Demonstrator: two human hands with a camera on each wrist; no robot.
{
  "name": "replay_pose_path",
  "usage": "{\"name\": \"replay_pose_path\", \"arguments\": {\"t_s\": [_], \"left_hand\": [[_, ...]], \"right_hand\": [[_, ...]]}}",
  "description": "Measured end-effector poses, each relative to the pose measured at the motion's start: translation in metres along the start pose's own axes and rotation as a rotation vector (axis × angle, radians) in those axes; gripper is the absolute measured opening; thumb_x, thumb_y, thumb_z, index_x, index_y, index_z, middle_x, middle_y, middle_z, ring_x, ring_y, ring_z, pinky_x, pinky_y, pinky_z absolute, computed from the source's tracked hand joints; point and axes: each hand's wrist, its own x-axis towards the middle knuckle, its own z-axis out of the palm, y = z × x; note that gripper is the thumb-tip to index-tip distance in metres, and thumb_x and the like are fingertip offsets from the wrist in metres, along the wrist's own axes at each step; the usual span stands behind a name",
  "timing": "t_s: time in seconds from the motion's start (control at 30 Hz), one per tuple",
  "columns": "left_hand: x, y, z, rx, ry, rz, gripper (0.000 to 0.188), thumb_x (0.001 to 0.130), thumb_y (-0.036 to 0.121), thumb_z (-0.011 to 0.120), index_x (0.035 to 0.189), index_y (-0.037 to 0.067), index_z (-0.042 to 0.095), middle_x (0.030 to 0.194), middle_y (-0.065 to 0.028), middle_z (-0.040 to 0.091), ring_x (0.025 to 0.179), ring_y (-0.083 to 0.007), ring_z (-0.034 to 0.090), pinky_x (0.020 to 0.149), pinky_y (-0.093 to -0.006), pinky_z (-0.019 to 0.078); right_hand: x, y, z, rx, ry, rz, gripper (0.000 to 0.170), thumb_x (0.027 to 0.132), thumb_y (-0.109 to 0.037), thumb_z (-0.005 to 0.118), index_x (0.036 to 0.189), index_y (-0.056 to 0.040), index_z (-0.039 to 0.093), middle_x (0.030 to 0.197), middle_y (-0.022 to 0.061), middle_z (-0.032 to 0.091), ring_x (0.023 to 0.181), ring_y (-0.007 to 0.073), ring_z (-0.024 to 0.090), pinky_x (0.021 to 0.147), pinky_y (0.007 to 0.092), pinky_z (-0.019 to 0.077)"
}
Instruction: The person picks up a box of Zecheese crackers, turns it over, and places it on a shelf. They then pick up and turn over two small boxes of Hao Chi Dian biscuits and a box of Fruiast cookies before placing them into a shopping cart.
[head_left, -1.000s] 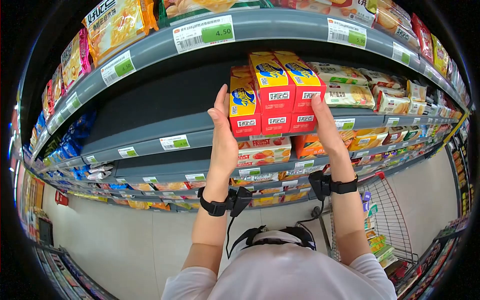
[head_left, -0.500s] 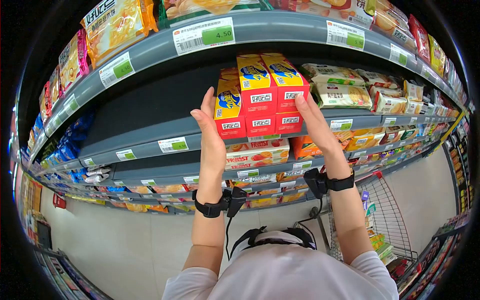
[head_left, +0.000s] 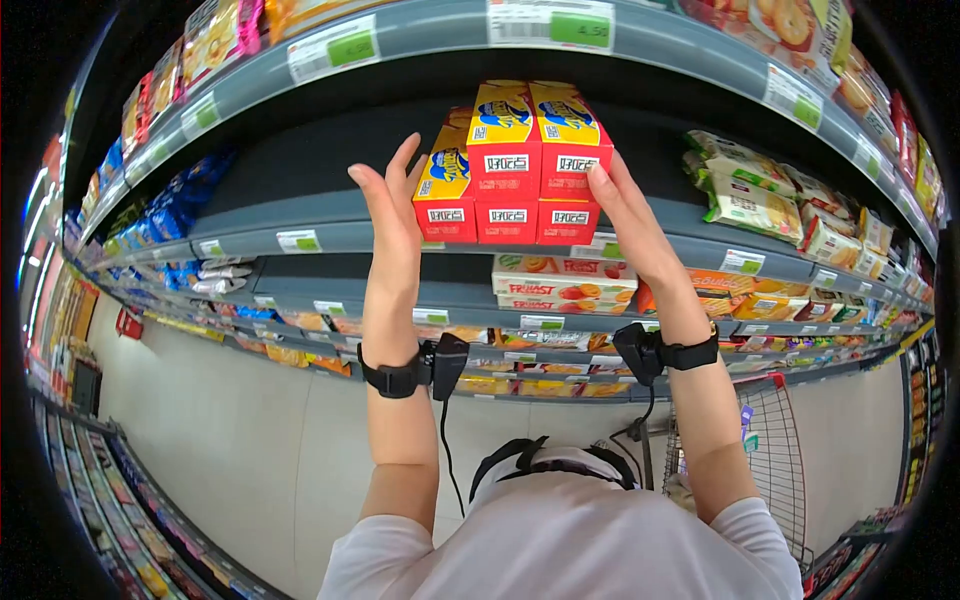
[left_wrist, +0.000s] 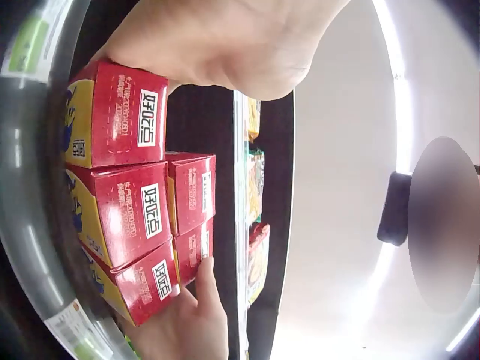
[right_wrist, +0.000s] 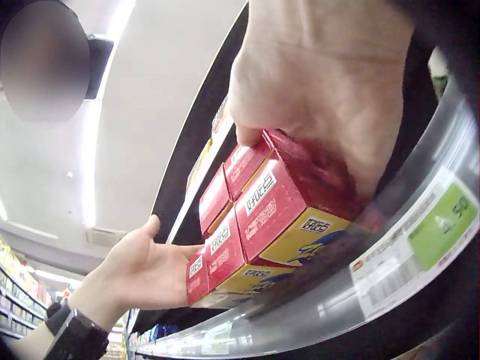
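Note:
Red-and-yellow snack boxes (head_left: 505,160) stand stacked on the shelf (head_left: 320,185), three below and two on top, ends facing out. My left hand (head_left: 395,230) is at the left side of the stack, fingers straight and thumb spread away. Against the right side lies my right hand (head_left: 635,220), its straight fingers along the boxes and its thumb at the front of the upper right box. In the left wrist view the right hand (left_wrist: 191,322) touches the far end of the stack. The left palm (right_wrist: 142,266) faces the boxes in the right wrist view.
White-and-green biscuit packets (head_left: 755,205) lie right of the stack, across a gap. Above runs a shelf edge with price tags (head_left: 550,25). FRUAST cartons (head_left: 560,285) stand on the shelf below. A wire shopping cart (head_left: 770,440) is at the lower right.
The stack of boxes has slid left along the shelf between both hands, widening the gap to the biscuit packets. The head view has turned left as well.

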Motion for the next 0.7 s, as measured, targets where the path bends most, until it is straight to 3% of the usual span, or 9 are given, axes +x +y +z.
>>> {"name": "replay_pose_path", "arguments": {"t_s": [0.4,0.7], "left_hand": [[0.016,-0.006,-0.06,0.032,0.055,0.022,0.104,0.083,0.08,0.014,0.146,-0.002,0.02,0.141,-0.0263,0.039,0.131,-0.0257,0.041,0.112,-0.0374,0.0236],[0.018,-0.027,-0.078,-0.001,0.027,0.061,0.099,0.087,0.077,0.015,0.145,-0.003,0.021,0.14,-0.0226,0.042,0.131,-0.0249,0.04,0.112,-0.0359,0.0242]], "right_hand": [[0.031,0.004,0.057,0.033,-0.029,-0.025,0.072,0.096,-0.054,0.041,0.148,-0.007,0.022,0.14,0.0203,0.044,0.132,0.0279,0.04,0.109,0.0356,0.0295],[0.033,0.01,0.062,-0.102,-0.011,-0.05,0.078,0.093,-0.06,0.043,0.147,-0.0082,0.024,0.138,0.0215,0.046,0.13,0.0305,0.043,0.107,0.0384,0.0338]]}}
